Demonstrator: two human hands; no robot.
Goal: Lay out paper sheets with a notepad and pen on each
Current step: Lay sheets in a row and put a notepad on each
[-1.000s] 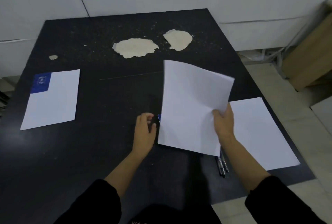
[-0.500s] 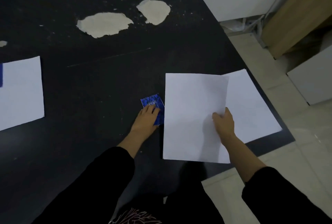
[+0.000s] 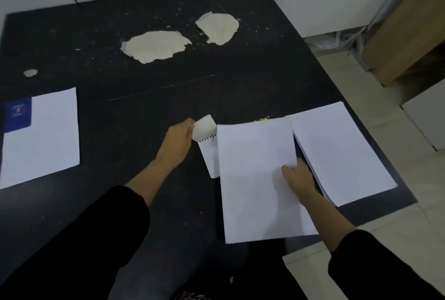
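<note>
My right hand (image 3: pixel 297 179) grips a white paper sheet (image 3: pixel 255 174) by its right edge, holding it over the table's near right part. To its right, a stack of paper sheets (image 3: pixel 342 150) lies on the table. My left hand (image 3: pixel 179 142) holds a spiral notepad (image 3: pixel 207 145) flipped open, its white pages showing and its cover curled back; the held sheet hides part of it. Something yellow (image 3: pixel 261 119) peeks out behind the sheet's top edge. At far left another paper sheet (image 3: pixel 48 140) lies flat with a blue notepad (image 3: pixel 18 114) on its top left corner. No pens are visible.
The black table (image 3: pixel 96 71) has pale patches of peeled surface (image 3: pixel 155 45) near the back. A white wall runs behind it. To the right are tiled floor, a brown cardboard box (image 3: pixel 409 27) and a white box (image 3: pixel 428 116).
The notepad, blue cover up under my left hand half a second ago, is now lifted and flipped open with white pages showing. My right hand has kept hold of the sheet.
</note>
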